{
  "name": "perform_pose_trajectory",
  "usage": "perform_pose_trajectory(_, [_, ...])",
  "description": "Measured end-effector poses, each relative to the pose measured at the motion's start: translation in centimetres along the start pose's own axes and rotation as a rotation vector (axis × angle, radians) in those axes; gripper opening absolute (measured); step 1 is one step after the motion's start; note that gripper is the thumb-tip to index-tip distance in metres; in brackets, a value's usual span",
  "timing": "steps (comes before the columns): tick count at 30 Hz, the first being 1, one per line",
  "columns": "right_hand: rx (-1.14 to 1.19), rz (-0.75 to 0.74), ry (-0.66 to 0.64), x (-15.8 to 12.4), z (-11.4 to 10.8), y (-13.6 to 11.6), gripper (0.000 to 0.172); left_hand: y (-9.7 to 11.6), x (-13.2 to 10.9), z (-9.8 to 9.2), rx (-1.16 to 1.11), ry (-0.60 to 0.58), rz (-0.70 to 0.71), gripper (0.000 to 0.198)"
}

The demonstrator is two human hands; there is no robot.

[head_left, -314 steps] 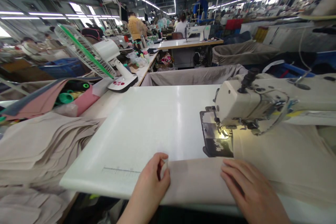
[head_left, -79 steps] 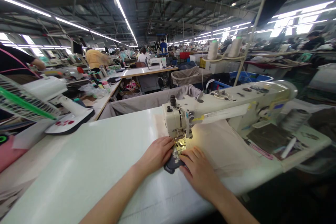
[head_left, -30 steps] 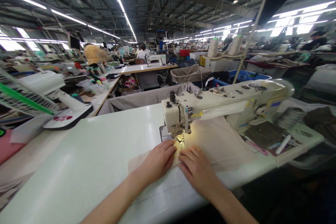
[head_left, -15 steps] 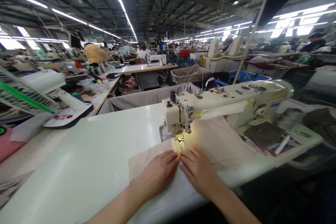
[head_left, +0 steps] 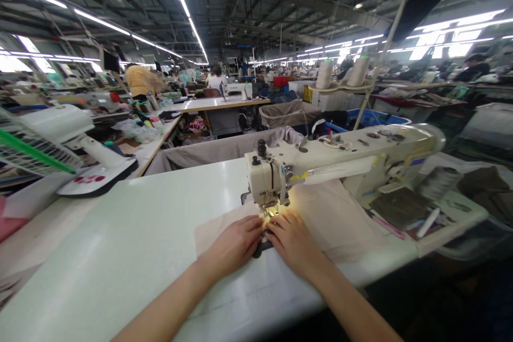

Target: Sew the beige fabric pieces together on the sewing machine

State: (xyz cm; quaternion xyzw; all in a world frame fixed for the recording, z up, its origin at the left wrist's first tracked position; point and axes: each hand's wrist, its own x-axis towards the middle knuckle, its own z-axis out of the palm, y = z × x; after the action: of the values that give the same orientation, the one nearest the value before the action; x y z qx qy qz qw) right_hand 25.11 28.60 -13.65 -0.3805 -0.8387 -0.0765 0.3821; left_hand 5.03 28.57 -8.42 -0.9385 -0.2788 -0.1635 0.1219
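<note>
A pale beige piece of fabric (head_left: 331,214) lies under the head of a white sewing machine (head_left: 266,176), its left part (head_left: 206,232) reaching out past my left hand. My left hand (head_left: 236,240) is on the fabric just left of the lit presser foot (head_left: 273,212), fingers together and closed on its near edge. Mirroring it from the right, my right hand (head_left: 294,240) has its fingers bent and pressed on the same edge. Between my thumbs a dark machine plate (head_left: 262,247) shows. The fingertips partly hide the stitching spot.
A white fan (head_left: 92,173) stands at the left. Right of the machine lie a grey thread cone (head_left: 438,181), pink-handled scissors (head_left: 387,225) and dark cloth (head_left: 396,206). Thread cones (head_left: 324,75) stand on a rack behind. A cloth-lined bin (head_left: 220,149) borders the table's far edge.
Both hands have moved slightly forward towards the presser foot, with the fabric edge between them. The dark plate, covered before, now shows between the thumbs. The view has shifted a little.
</note>
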Motion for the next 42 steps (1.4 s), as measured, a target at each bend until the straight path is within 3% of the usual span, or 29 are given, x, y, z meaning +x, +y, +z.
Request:
perform_pose_trajectory(9, [0.039, 0.034, -0.012, -0.4, -0.3, -0.4, 0.014, -2.6, 1.0, -0.3, 0.000, -0.027, -0.034, 0.033])
perform_pose_trajectory(18, [0.088, 0.050, 0.017, -2.2, 0.3, -0.9, 0.024, -2.4, 0.6, -0.1, 0.017, -0.001, -0.043, 0.038])
perform_pose_trajectory(26, [0.094, 0.035, 0.035, -2.2, 0.4, -0.9, 0.022, -2.2, 0.6, -0.1, 0.049, -0.025, -0.062, 0.036])
perform_pose_trajectory(32, [0.097, 0.018, 0.078, -2.3, 0.5, -0.9, 0.021, -2.0, 1.1, -0.8, -0.025, -0.065, -0.160, 0.035])
perform_pose_trajectory(35, [0.093, 0.015, 0.130, -2.4, 0.6, -0.7, 0.020, -2.0, 1.1, -1.7, -0.077, -0.112, -0.212, 0.044])
perform_pose_trajectory(38, [0.108, 0.036, 0.211, -2.6, 0.6, -0.3, 0.020, -2.0, 0.6, -2.9, 0.017, -0.159, -0.280, 0.044])
perform_pose_trajectory(42, [0.186, 0.057, 0.338, -3.4, 0.4, 0.2, 0.029, -1.3, -0.9, -4.2, 0.396, -0.368, -0.680, 0.029])
